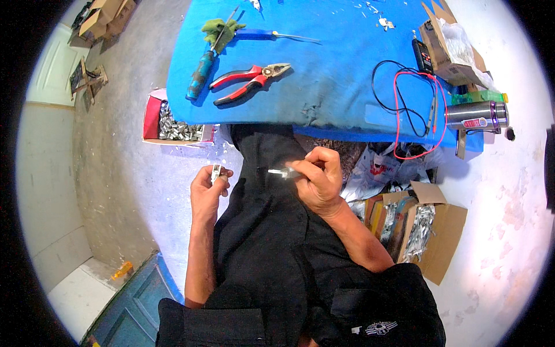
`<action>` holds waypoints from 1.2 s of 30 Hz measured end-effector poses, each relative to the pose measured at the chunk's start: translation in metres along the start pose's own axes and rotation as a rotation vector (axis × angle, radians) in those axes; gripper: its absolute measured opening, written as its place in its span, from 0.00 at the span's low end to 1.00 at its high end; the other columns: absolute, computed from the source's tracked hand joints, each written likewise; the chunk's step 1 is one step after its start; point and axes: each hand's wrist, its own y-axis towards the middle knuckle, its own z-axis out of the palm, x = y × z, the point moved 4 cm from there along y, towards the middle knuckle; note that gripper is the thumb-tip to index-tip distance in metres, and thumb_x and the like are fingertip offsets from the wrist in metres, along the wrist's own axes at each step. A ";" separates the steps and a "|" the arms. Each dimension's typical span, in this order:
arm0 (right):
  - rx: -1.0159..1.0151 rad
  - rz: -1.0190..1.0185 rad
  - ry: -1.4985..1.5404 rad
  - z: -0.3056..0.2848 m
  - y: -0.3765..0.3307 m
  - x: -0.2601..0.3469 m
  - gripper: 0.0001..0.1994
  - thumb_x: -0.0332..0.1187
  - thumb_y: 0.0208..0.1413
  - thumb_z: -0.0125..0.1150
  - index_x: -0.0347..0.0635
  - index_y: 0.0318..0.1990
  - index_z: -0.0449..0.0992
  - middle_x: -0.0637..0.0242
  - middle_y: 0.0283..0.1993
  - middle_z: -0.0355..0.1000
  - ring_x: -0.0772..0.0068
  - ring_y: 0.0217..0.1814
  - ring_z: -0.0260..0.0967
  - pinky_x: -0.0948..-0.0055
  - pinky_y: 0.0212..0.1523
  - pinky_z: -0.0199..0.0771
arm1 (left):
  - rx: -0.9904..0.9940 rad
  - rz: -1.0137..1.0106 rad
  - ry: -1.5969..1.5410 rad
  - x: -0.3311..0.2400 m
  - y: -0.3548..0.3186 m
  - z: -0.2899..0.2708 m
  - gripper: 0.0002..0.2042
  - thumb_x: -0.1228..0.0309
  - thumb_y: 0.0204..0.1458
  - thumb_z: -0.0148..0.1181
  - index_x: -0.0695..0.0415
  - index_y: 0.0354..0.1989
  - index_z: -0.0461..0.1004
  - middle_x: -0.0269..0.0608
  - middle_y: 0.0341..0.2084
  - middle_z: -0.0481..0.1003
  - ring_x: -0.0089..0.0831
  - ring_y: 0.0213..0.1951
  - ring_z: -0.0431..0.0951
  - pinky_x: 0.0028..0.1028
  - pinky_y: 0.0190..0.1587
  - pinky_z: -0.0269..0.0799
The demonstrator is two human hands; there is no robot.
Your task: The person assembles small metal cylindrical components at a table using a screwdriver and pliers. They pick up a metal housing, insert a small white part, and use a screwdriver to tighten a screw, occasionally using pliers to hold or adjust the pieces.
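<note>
Above my dark-clothed lap, my left hand (206,192) pinches a small metal-and-white rectangular piece (216,172) between thumb and fingers. My right hand (321,184), a little to the right, is closed on a small whitish piece (278,172) with a thin end pointing left; its kind is too small to make out. The two pieces are apart. Beyond my hands, on the blue-covered table, lie red-and-black pliers (254,82) with their handles spread. A teal-handled screwdriver (200,76) rests against a green cloth (221,32), beside a blue-handled screwdriver (260,35).
An open box of small metal pieces (176,124) stands left of the table (335,63). On the table's right are a black meter (422,56) with red and black leads, a steel flask (477,115) and a carton (454,49). Cartons of silvery strips (419,231) sit at lower right.
</note>
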 end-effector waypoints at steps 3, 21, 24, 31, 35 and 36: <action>0.001 -0.022 -0.026 -0.001 0.004 0.002 0.23 0.13 0.39 0.71 0.49 0.43 0.83 0.63 0.43 0.69 0.66 0.33 0.75 0.70 0.30 0.78 | -0.002 0.004 0.007 0.001 0.001 -0.002 0.08 0.76 0.57 0.62 0.61 0.44 0.78 0.42 0.39 0.84 0.19 0.32 0.75 0.22 0.33 0.71; -0.064 0.467 -0.013 -0.039 0.051 -0.031 0.17 0.29 0.61 0.72 0.35 0.56 0.79 0.62 0.44 0.79 0.73 0.44 0.75 0.71 0.46 0.77 | -0.217 -0.102 -0.019 0.020 0.049 -0.081 0.12 0.73 0.59 0.65 0.61 0.49 0.78 0.38 0.36 0.83 0.19 0.31 0.75 0.21 0.31 0.70; -0.088 0.503 0.070 -0.042 0.052 -0.038 0.17 0.27 0.63 0.71 0.33 0.57 0.78 0.65 0.46 0.78 0.78 0.45 0.74 0.75 0.48 0.76 | -0.221 -0.139 -0.005 0.030 0.053 -0.092 0.13 0.73 0.57 0.66 0.60 0.50 0.77 0.37 0.37 0.83 0.19 0.31 0.75 0.21 0.31 0.70; -0.080 0.581 0.169 -0.038 0.048 -0.038 0.18 0.26 0.62 0.72 0.34 0.58 0.77 0.69 0.47 0.77 0.80 0.44 0.73 0.77 0.46 0.76 | -0.183 -0.162 -0.141 0.030 0.046 -0.088 0.11 0.73 0.57 0.66 0.58 0.48 0.78 0.34 0.36 0.82 0.18 0.31 0.75 0.20 0.32 0.69; -0.035 0.706 0.122 -0.039 0.041 -0.023 0.17 0.28 0.60 0.73 0.36 0.55 0.78 0.66 0.46 0.79 0.78 0.42 0.75 0.75 0.43 0.77 | -0.068 -0.107 -0.207 0.005 0.038 -0.070 0.09 0.72 0.59 0.66 0.56 0.46 0.78 0.29 0.33 0.79 0.16 0.30 0.73 0.20 0.32 0.68; -0.036 0.624 0.089 -0.038 0.026 -0.029 0.16 0.30 0.58 0.74 0.38 0.51 0.80 0.64 0.44 0.81 0.77 0.41 0.76 0.73 0.42 0.78 | -0.021 -0.067 -0.146 0.012 0.042 -0.080 0.06 0.72 0.60 0.66 0.54 0.44 0.78 0.26 0.31 0.76 0.15 0.29 0.70 0.20 0.31 0.67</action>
